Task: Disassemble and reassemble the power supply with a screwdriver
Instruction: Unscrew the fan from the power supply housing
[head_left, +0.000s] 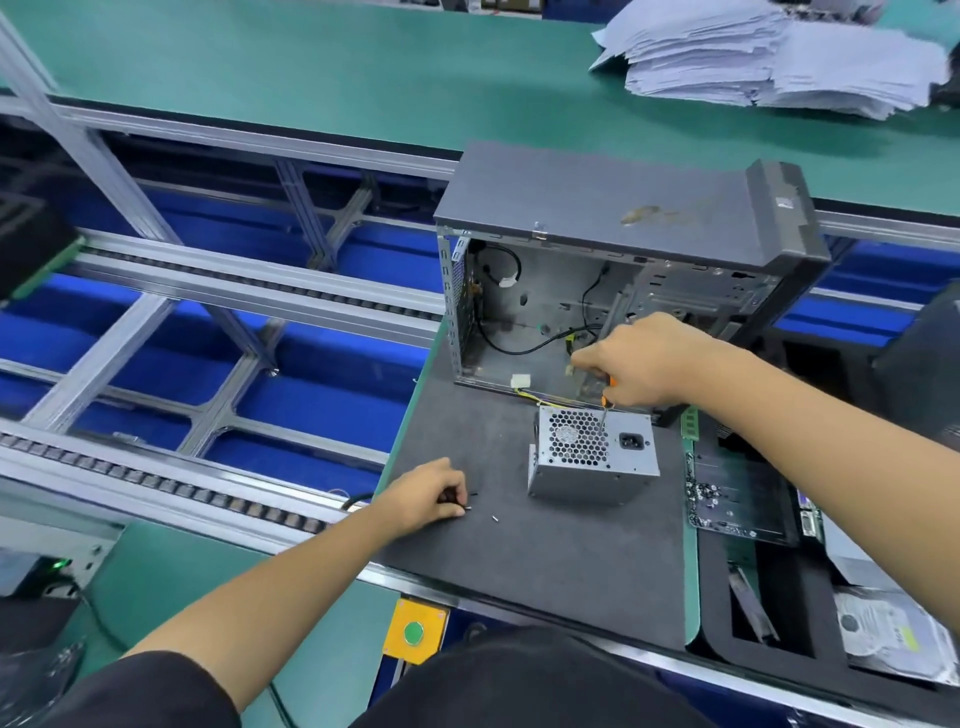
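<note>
A grey metal power supply (592, 457) with a honeycomb fan grille and a black socket stands on the dark mat (545, 561), in front of the open computer case (597, 260). Yellow wires run from it toward the case. My right hand (639, 358) grips an orange-handled screwdriver (605, 410) whose shaft points down onto the top edge of the grille face. My left hand (426, 496) rests on the mat to the left, fingers pinched on small dark screws (462, 506). Another loose screw (495, 518) lies just to its right.
A motherboard (737, 493) and a hard drive (893, 639) lie in a black foam tray at right. A roller conveyor (182, 488) runs at left. Stacked papers (769, 57) sit on the far green bench. A yellow box with a green button (414, 633) hangs below the table edge.
</note>
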